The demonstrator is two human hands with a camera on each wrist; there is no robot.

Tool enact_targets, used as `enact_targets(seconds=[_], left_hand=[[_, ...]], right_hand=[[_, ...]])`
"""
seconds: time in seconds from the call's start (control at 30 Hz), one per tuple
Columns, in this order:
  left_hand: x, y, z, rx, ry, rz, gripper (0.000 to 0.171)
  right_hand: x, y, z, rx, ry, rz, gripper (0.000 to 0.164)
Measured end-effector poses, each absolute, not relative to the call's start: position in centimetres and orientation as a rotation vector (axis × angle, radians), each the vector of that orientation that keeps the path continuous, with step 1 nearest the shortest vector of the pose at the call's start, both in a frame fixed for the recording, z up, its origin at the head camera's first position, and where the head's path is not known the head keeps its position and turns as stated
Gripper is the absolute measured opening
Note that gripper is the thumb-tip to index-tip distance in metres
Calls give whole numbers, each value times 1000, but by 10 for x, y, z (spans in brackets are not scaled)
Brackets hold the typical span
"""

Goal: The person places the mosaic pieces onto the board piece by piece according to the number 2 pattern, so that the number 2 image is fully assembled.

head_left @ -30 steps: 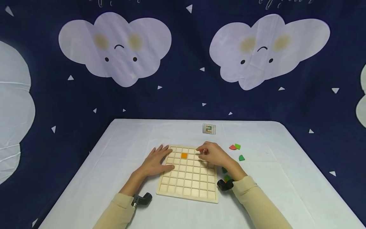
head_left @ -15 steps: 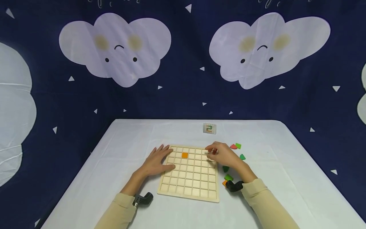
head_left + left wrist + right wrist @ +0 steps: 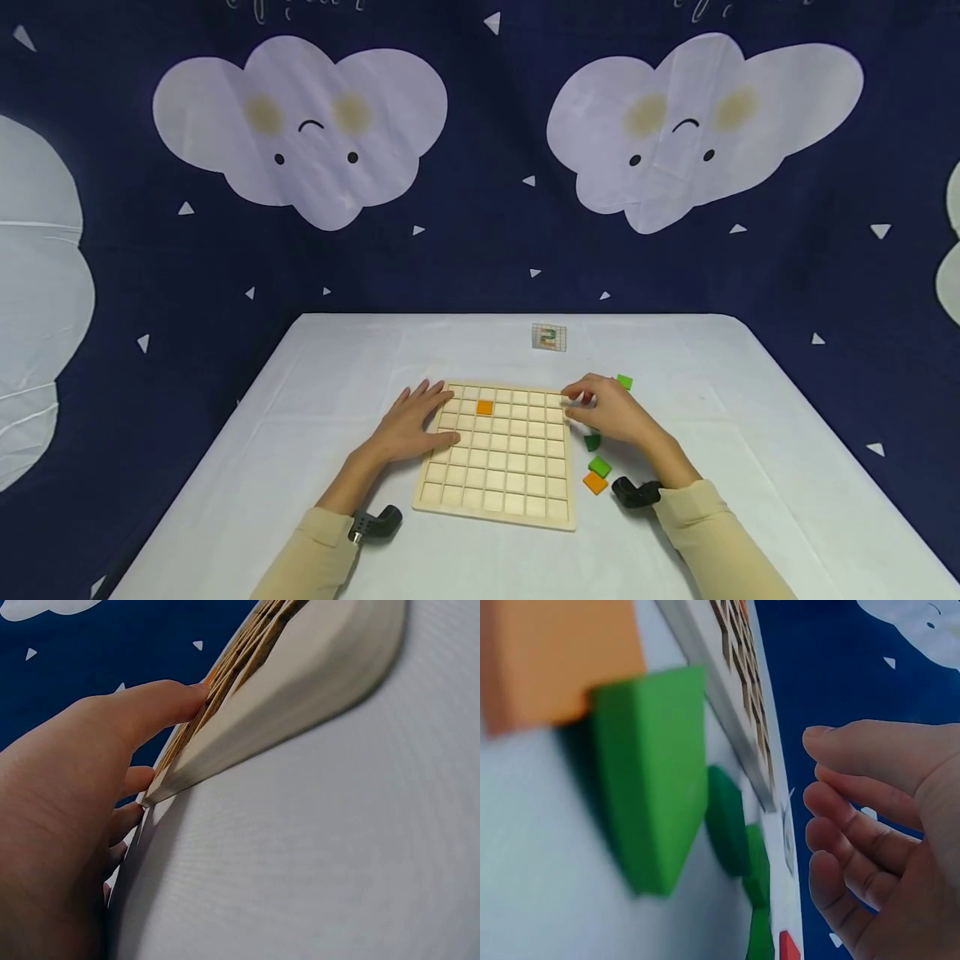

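Observation:
A pale wooden grid board (image 3: 495,458) lies on the white table, with one orange square tile (image 3: 484,407) in a cell near its far edge. My left hand (image 3: 408,423) rests on the board's left edge, fingers spread; in the left wrist view its thumb (image 3: 161,709) lies on top of the frame. Past the board's far right edge hovers my right hand (image 3: 609,408), fingers loosely bent. The right wrist view shows nothing between its thumb and fingers (image 3: 855,817). Below that hand lie a dark green piece (image 3: 592,442), a light green piece (image 3: 600,467) and an orange square (image 3: 596,482).
Farther back, a light green tile (image 3: 624,382) shows beyond the right hand. A red piece (image 3: 788,946) appears low in the right wrist view. At the table's back stands a small patterned card (image 3: 549,337). A dark blue cloth with clouds (image 3: 480,275) hangs behind the table.
My right hand has moved rightward from above the board's far rows to beyond its right edge, uncovering the near green and orange pieces. The left hand has stayed in place.

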State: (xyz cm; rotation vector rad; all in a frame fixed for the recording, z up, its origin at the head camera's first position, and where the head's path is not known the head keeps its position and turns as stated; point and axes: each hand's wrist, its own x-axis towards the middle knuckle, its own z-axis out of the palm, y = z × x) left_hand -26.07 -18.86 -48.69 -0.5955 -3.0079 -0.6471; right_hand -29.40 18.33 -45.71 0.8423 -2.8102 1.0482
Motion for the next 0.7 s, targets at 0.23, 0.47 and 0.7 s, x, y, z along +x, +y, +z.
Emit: enact_targets(seconds=[0.23,0.47,0.7], left_hand=[[-261,-189,-488,-572,-3008,-650,83],[-261,-189,-489,-583,-3000,-656,83],[-261,-189,-488,-586,-3009,-660,84]], right_hand=[[-292,198,-462,795,-2858,1006,29],[-294,214,-461,760,-2879,982,28],[-296,219,-461,729,-2982,971,32]])
